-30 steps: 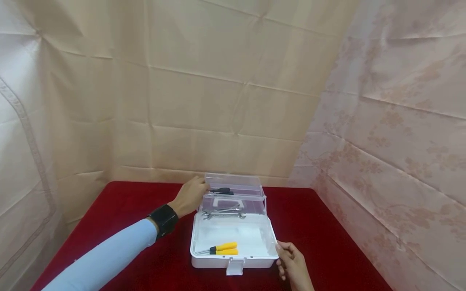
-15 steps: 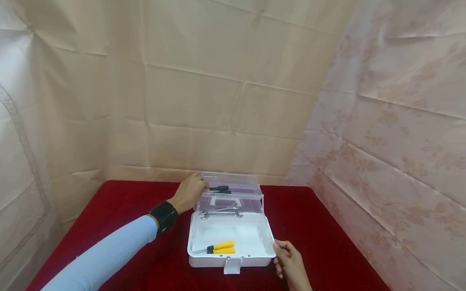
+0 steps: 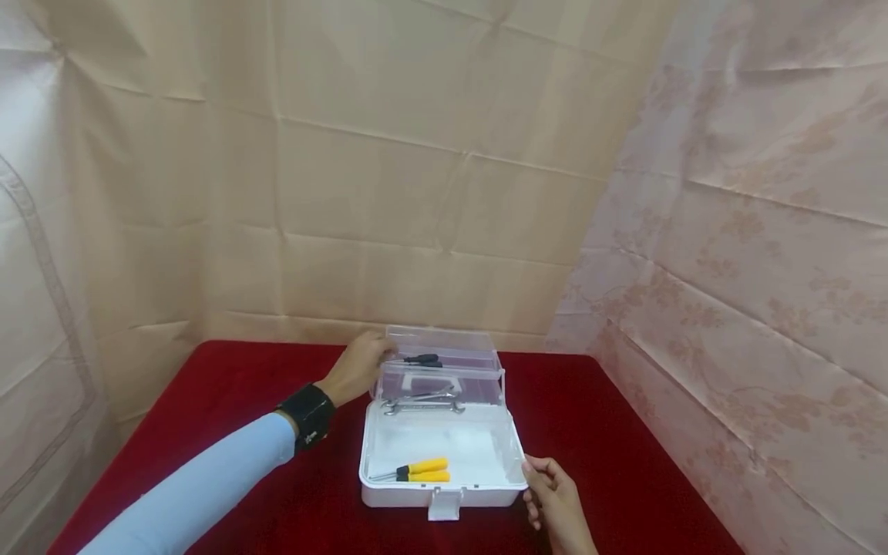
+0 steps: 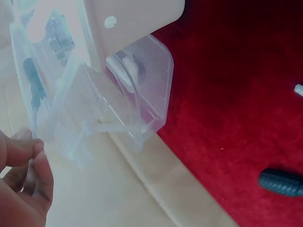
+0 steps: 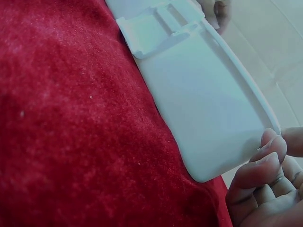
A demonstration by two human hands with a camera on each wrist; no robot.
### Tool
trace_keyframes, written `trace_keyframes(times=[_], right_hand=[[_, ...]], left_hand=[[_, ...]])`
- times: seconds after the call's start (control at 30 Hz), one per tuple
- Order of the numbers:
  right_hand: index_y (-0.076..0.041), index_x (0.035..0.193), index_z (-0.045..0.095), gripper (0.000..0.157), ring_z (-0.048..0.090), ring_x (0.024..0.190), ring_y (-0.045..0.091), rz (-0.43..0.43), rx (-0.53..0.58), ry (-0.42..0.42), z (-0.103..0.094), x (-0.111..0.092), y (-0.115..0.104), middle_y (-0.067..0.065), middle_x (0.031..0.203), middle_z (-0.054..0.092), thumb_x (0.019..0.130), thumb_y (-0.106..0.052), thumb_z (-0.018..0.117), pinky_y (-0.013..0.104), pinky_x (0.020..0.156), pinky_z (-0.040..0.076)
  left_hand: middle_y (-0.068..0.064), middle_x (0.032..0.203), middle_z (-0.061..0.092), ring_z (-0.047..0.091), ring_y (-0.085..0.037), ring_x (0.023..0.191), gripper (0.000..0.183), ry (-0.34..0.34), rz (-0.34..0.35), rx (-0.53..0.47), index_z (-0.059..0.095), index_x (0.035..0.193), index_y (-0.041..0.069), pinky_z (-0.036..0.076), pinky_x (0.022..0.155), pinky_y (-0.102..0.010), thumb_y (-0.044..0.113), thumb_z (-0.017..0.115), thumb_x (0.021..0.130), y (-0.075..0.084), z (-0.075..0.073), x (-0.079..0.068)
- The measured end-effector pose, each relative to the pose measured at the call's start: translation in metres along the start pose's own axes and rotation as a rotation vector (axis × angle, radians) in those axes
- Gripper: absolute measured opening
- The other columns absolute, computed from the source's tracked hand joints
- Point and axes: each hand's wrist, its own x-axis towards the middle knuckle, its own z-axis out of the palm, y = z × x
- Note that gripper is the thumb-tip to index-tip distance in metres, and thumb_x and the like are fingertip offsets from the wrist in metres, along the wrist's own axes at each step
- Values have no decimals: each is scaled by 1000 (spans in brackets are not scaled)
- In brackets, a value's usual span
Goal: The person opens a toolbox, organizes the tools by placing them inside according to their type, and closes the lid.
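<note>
A white toolbox (image 3: pixel 444 497) stands with its lid up, and clear trays (image 3: pixel 444 337) are raised at its back. Two dark-handled screwdrivers (image 3: pixel 422 359) lie in the upper tray. My left hand (image 3: pixel 357 366) is at that tray's left end; in the left wrist view its thumb and finger pinch near one screwdriver's shaft tip. Wrenches (image 3: pixel 425 407) lie in the lower tray. Two yellow-handled screwdrivers (image 3: pixel 428 466) lie inside the box near its front wall. My right hand (image 3: pixel 555 493) pinches the box's front right corner; the right wrist view shows its fingertips at the rim.
Red cloth (image 3: pixel 590 432) covers the table, with beige sheeting (image 3: pixel 416 154) hanging behind and patterned sheeting (image 3: pixel 763 231) at right. In the left wrist view, a black textured handle (image 4: pixel 282 182) and a small metallic piece (image 4: pixel 298 90) lie on the cloth.
The upper dark-handled screwdriver has shifted slightly right in the tray. My left hand has drawn a little left, its fingers blurred. My right hand keeps its hold on the corner.
</note>
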Motion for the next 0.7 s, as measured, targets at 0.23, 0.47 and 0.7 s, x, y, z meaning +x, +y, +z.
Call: trace_keyframes(times=[0.23,0.47,0.7], right_hand=[[4,126,49,50,39,45,10,-10,12,-4,0,0,0,4,68,51,93,-29,66,23,41,32],[6,128,47,51,39,46,10,1,19,-21,2,-2,1,5,69,51,93,-27,65,22,41,32],[5,127,47,50,39,46,10,-3,20,-9,3,-2,-1,4,68,51,93,-27,65,22,41,32]], left_hand=[[0,88,57,51,-16,82,15,16,-84,48,73,100,5,48,74,-28,10,73,86,-3,-3,-4],[0,90,54,50,-16,81,18,-5,-143,100,70,102,9,47,68,-26,22,70,90,-1,-1,-11],[1,83,53,48,-16,76,13,-52,-205,211,63,93,12,43,62,-29,25,68,92,-35,-24,-43]])
